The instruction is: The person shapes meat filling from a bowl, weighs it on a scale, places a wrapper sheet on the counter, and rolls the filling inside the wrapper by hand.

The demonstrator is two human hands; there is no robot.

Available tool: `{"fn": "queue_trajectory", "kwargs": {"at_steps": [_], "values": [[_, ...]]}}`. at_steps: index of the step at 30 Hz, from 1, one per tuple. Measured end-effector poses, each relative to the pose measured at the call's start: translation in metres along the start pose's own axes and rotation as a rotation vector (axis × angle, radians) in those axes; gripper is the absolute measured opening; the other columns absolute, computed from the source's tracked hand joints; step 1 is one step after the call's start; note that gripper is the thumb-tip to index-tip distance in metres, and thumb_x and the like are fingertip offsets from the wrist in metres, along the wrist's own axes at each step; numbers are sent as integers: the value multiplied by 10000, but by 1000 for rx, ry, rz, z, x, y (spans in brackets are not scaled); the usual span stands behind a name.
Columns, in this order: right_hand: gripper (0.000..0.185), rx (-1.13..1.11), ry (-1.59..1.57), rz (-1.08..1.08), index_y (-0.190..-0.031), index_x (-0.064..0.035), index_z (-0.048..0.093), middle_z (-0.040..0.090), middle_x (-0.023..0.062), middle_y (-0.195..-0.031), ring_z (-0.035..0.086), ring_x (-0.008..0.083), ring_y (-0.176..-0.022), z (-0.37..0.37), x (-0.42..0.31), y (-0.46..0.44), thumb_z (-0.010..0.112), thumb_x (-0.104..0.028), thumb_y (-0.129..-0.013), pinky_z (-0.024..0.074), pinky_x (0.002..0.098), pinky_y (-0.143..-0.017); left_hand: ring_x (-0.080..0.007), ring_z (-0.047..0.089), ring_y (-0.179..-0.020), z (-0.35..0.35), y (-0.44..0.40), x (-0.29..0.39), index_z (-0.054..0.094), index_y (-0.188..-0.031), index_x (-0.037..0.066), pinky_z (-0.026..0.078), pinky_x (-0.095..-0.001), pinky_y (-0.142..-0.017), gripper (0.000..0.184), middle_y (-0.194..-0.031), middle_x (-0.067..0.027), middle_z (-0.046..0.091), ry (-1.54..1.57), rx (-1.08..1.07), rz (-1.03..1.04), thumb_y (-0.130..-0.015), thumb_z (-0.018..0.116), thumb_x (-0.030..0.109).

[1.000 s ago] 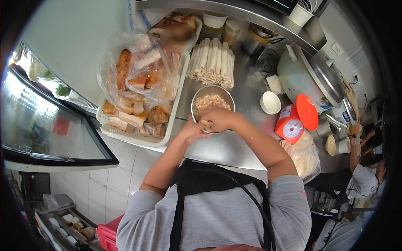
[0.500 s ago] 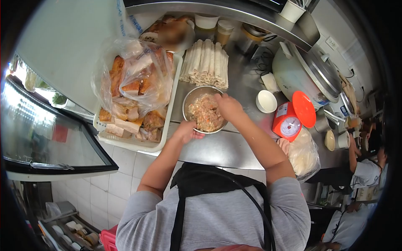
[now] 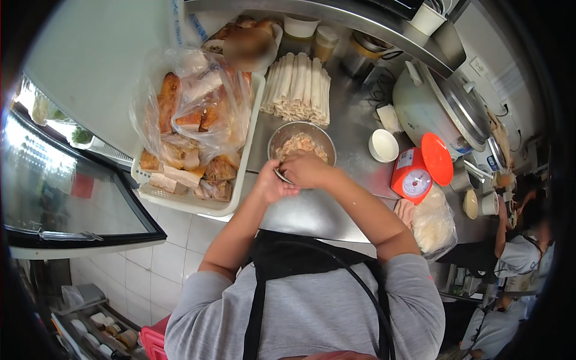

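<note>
A round metal bowl [image 3: 332,141] on the steel counter holds a pinkish minced meat mixture [image 3: 307,143]. My left hand [image 3: 275,185] is closed on the bowl's near left rim. Curled over the near side of the bowl, my right hand [image 3: 307,169] has its fingers bent close to my left hand; its fingertips are partly hidden, and I cannot make out what they hold. Just behind the bowl lies a stack of pale rolled wrappers [image 3: 295,90].
To the left, a white crate [image 3: 241,191] holds bagged roasted meat chunks [image 3: 201,120]. On the right are a white bowl [image 3: 383,146], a red scale [image 3: 411,174], a plastic bag of pale dough-like stuff [image 3: 433,225] and a large lidded pot [image 3: 414,102]. Other people [image 3: 521,255] stand far right.
My right hand has moved from the bowl's far right part toward me, to the near rim beside my left hand. More of the meat mixture's far side shows.
</note>
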State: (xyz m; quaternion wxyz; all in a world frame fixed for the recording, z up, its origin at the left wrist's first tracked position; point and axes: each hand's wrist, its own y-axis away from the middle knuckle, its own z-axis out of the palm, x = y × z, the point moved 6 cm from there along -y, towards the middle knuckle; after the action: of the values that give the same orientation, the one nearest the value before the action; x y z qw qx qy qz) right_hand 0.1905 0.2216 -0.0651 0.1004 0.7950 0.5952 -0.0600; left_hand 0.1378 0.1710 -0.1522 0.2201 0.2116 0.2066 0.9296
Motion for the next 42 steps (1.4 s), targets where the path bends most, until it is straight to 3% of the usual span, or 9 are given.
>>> {"fn": "queue_trajectory", "kwargs": {"at_steps": [4,7,10,13,23,28,31,35,42], "values": [[203,-188,70,-8,-855,-110,653,609,42,-990,516,244,-985,3,6,13,523,-223,-748,409,362,-845,-332,620,-771,-1,-8,1,408,-1131,-60,547,-411,-657,377,-957,-225,576,-271,124,86,-835,365,170],[233,-120,73,-9,-893,-113,658,609,104,-933,538,248,-909,-13,23,35,563,-221,-709,431,382,-804,-327,624,-759,3,-11,-4,385,-1148,-47,559,-400,-613,359,-963,-230,565,-248,147,108,-832,345,117],[337,145,-275,86,-1012,-105,613,611,140,-908,542,284,-951,-24,51,48,586,-193,-688,444,390,-807,-340,621,-758,18,-5,-3,266,-1228,22,560,-407,-572,423,-1024,-232,529,-302,232,240,-816,351,69],[435,213,-317,437,-1111,-71,547,613,185,-911,549,327,-977,-15,63,57,584,-198,-697,452,388,-818,-349,616,-746,31,-1,-7,114,-1271,130,557,-410,-546,539,-1100,-229,470,-364,349,331,-802,363,39],[409,-199,-454,488,-1060,4,562,621,209,-925,604,309,-857,11,36,39,554,-230,-724,472,369,-758,-311,599,-749,43,2,-15,-27,-1310,204,549,-393,-589,616,-1166,-233,403,-346,320,369,-872,404,157],[418,-387,-570,409,-1070,3,561,627,167,-919,609,241,-831,4,33,30,576,-217,-714,480,329,-714,-365,577,-899,45,2,-15,60,-1257,217,543,-451,-654,437,-1236,-225,376,-350,256,322,-940,347,307],[414,-389,-1003,444,-1123,-23,532,605,107,-978,600,180,-838,13,42,37,579,-167,-737,486,302,-721,-384,569,-926,35,0,-17,71,-1260,196,529,-481,-695,409,-1259,-224,362,-274,228,232,-954,282,366],[392,-238,-1798,500,-1160,-37,482,558,90,-1079,562,168,-986,6,54,52,536,-16,-773,468,323,-846,-406,560,-946,26,6,-12,103,-1259,163,505,-520,-745,392,-1273,-221,352,-183,250,240,-959,227,382],[325,258,-1874,328,-1071,-44,512,573,74,-1008,567,151,-905,-23,69,68,597,-64,-758,464,287,-799,-409,584,-840,13,0,-13,63,-1277,147,506,-538,-703,517,-1236,-215,364,-178,206,307,-933,344,409]]}}
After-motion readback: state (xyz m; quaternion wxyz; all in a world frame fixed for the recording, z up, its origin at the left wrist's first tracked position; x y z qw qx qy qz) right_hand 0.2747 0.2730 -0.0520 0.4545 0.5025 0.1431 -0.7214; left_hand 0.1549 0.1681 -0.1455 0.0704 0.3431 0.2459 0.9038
